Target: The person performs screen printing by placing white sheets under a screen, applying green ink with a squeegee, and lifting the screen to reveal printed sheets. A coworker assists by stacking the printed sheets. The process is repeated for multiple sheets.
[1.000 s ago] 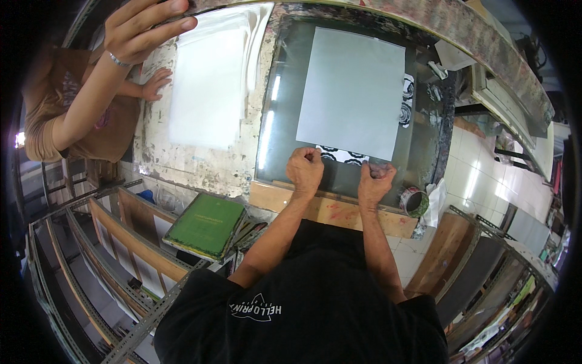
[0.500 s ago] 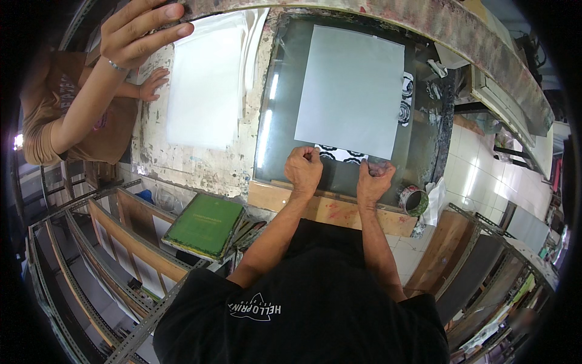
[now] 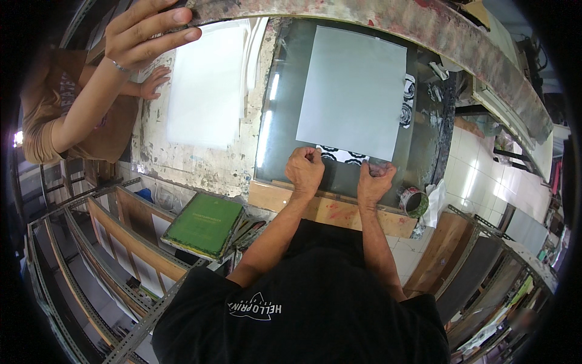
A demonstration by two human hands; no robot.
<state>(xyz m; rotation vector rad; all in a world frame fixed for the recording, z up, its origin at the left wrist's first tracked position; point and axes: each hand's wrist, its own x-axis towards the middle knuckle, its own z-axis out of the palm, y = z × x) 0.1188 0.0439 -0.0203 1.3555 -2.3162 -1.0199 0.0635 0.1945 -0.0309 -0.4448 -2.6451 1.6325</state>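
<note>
Paint-crusted workbench all around, with a dark glass plate (image 3: 285,121) right beyond my knuckles. Left hand (image 3: 305,171) is curled, fingertips pinching the near edge of the black-and-white patterned film (image 3: 342,155). Right hand (image 3: 375,181) is bunched up too, pressing on that same edge, just right of the left one. A pale grey sheet (image 3: 353,91) lies over the film, stretching away from both hands. Tape roll (image 3: 413,202) sits just right of my right wrist. Another person's hand (image 3: 142,33) is well off to my left.
</note>
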